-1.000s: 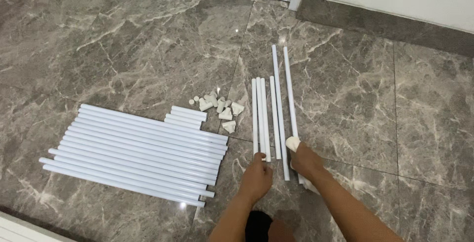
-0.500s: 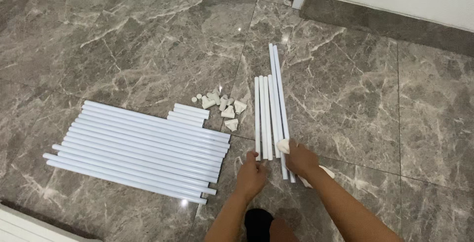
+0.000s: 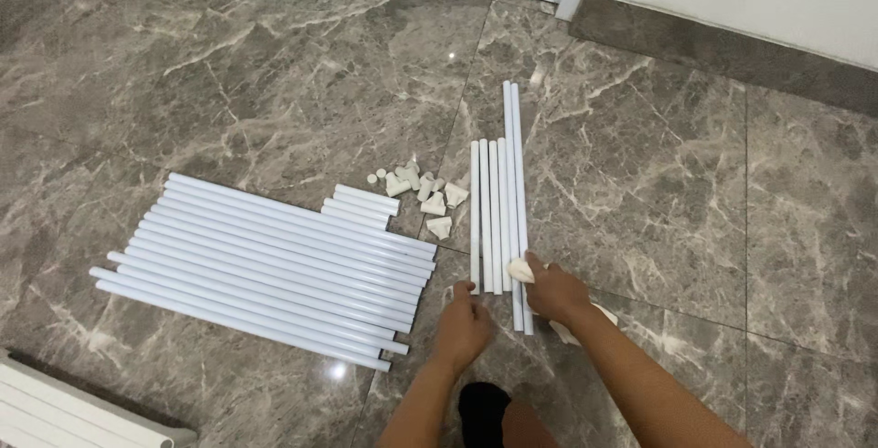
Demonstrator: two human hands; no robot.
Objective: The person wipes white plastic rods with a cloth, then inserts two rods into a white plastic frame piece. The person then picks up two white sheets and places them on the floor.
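Several white tubes point(image 3: 498, 210) lie side by side on the marble floor, pointing away from me; two of them are longer. My right hand point(image 3: 553, 291) holds a small white connector piece point(image 3: 520, 270) against their near ends. My left hand point(image 3: 465, 325) rests on the floor just below the near end of the leftmost tube, fingers curled and touching it. Whether it grips anything is unclear.
A large row of long white tubes point(image 3: 265, 265) lies to the left, with a few short tubes point(image 3: 361, 203) at its top. A heap of small white connectors point(image 3: 425, 194) sits between the two groups. A white radiator-like panel point(image 3: 64, 411) is at bottom left. A wall skirting point(image 3: 722, 55) runs along the back.
The two longer tubes have been pushed left against the shorter ones, closing the gap. My right hand moved left with the connector; my left hand stayed near the tube ends.
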